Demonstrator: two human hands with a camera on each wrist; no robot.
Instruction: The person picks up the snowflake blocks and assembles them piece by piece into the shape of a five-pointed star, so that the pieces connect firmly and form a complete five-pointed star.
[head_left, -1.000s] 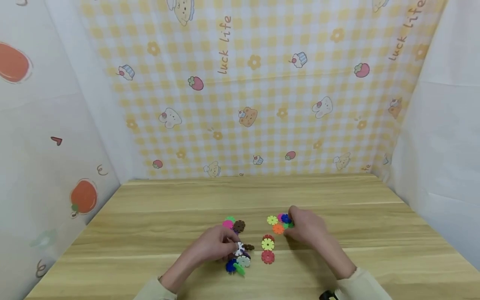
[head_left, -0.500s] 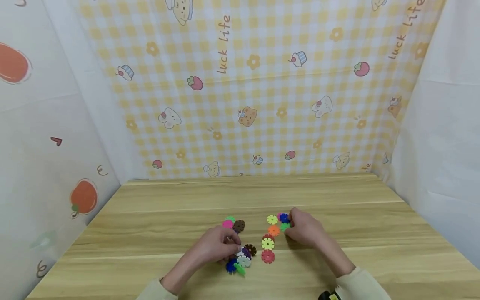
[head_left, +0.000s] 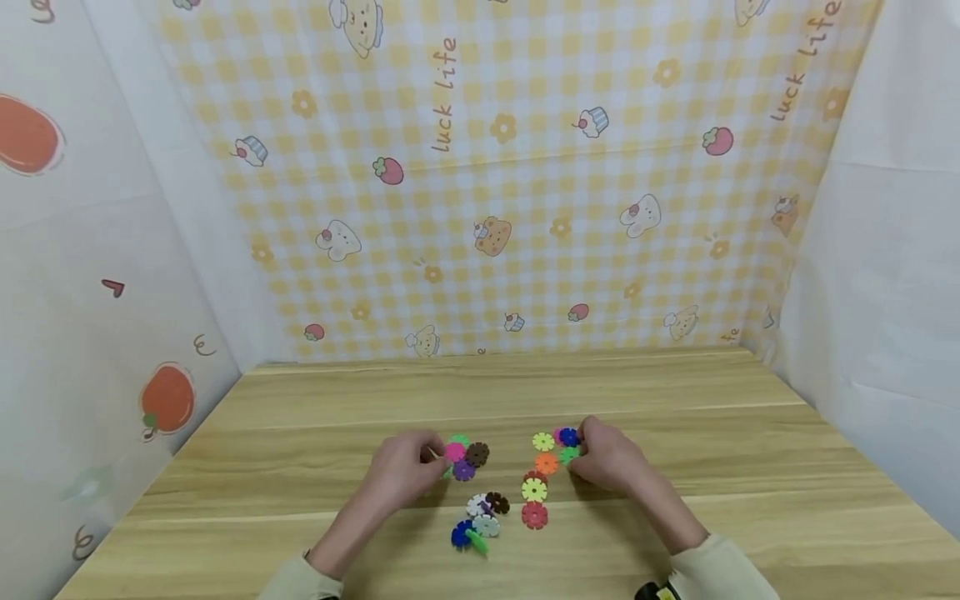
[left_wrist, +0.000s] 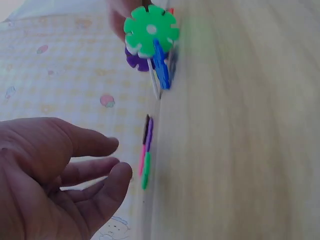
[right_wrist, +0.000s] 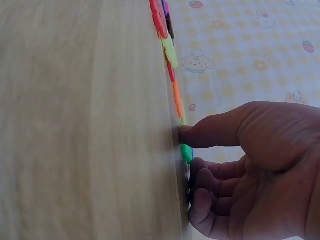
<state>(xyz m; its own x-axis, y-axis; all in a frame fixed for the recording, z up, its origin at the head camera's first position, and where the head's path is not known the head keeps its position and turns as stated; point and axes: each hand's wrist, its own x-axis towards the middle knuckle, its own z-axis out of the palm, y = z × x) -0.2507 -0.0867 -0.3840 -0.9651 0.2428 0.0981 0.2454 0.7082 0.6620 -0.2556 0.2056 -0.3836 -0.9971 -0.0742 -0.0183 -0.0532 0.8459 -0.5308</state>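
Several notched plastic snowflake discs lie on the table. Beside the far-left cluster, with its pink disc (head_left: 455, 452), brown disc (head_left: 477, 454) and purple disc (head_left: 464, 470), is my left hand (head_left: 408, 467). In the left wrist view its thumb and fingers are parted, with a gap to the discs. A nearer cluster has a white disc (head_left: 477, 505), a dark blue disc (head_left: 462, 534) and a bright green disc (head_left: 477, 542) standing tilted. My right hand (head_left: 611, 454) holds the green disc (right_wrist: 186, 152) and the blue disc (head_left: 569, 437) at the right between thumb and fingers; part is hidden.
Left of the right hand lie a yellow disc (head_left: 543, 442), an orange disc (head_left: 546, 463), another yellow disc (head_left: 534, 490) and a red disc (head_left: 535, 515). The wooden table (head_left: 675, 392) meets a checked cloth backdrop (head_left: 495, 183); white cloth hangs on both sides.
My left hand has left the nearer cluster and moved away from me to the far-left cluster. The right hand has shifted slightly left; the green and orange discs have slid left too.
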